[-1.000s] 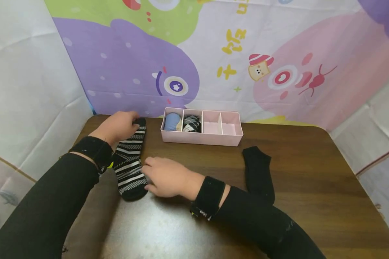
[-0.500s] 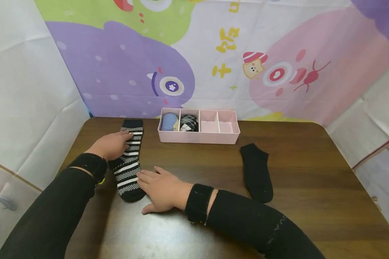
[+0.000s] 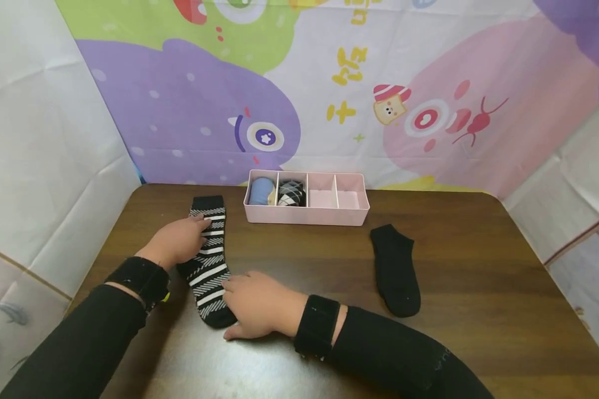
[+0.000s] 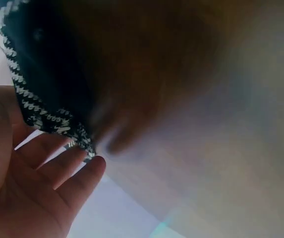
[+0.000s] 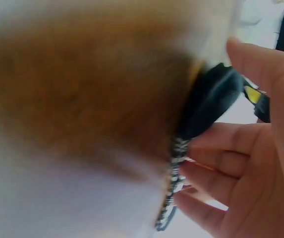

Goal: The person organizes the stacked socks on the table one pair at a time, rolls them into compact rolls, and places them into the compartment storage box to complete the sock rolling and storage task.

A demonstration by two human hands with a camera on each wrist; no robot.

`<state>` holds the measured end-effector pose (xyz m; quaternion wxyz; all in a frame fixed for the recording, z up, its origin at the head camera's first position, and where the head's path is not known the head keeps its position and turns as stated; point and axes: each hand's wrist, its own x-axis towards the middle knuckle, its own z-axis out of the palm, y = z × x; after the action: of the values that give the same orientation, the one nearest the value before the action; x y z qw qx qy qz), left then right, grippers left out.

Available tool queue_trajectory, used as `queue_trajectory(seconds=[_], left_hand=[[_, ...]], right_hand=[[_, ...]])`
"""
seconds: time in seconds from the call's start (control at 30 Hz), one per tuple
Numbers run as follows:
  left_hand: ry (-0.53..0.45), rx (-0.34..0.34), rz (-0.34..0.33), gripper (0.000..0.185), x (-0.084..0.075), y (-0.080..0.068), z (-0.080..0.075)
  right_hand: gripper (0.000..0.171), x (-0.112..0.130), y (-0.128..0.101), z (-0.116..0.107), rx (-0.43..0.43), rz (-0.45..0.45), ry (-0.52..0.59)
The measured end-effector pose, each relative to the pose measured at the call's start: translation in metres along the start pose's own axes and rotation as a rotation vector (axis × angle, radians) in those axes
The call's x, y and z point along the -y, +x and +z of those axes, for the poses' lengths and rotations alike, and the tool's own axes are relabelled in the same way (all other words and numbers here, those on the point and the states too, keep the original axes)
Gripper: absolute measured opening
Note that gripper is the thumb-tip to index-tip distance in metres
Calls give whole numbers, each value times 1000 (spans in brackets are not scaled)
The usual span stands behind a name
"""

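A black-and-white striped sock [image 3: 211,257] lies flat on the left part of the table, black cuff toward the back and black toe toward me. My left hand [image 3: 177,241] rests on its leg with fingers extended. In the left wrist view, the fingers [image 4: 80,183] touch the sock's edge. At the foot's right side is my right hand [image 3: 260,305], its fingertips on the sock near the toe. The right wrist view has the black toe [image 5: 213,99] beside the extended fingers [image 5: 216,181]. Farther right, a plain black ankle sock [image 3: 396,271] lies apart from both hands.
At the table's back edge stands a pink divided box [image 3: 306,216]. Its two left compartments hold a rolled blue sock [image 3: 262,192] and a rolled black-and-white checked one [image 3: 292,194]. A cartoon-printed cloth [image 3: 194,111] hangs behind the brown table [image 3: 479,288].
My left hand has moved from the cuff down onto the leg. The striped sock has slid slightly toward me and to the right. My right hand has flattened against its foot.
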<state>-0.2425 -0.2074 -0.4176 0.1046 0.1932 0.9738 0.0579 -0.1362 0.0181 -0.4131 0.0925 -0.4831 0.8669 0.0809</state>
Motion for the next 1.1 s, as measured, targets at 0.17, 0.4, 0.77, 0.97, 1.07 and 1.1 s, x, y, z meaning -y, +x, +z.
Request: queue_trajectory(seconds=[0.17, 0.4, 0.77, 0.97, 1.07, 1.1], left_hand=[[9, -24, 29, 48, -20, -18, 5], [57, 5, 54, 51, -48, -43, 10], [0, 36, 124, 57, -92, -52, 18], [1, 30, 166, 57, -117, -40, 20], [4, 38, 181, 58, -129, -33, 21], [6, 40, 186, 58, -132, -30, 22]], right_hand=[[67, 6, -24, 0, -2, -12, 9], [50, 16, -58, 6, -33, -52, 26], [22, 30, -96, 20, -173, -33, -109], [22, 28, -108, 26, -175, -15, -48], [25, 26, -114, 27, -149, 8, -11], [25, 25, -116, 27, -141, 20, -1]])
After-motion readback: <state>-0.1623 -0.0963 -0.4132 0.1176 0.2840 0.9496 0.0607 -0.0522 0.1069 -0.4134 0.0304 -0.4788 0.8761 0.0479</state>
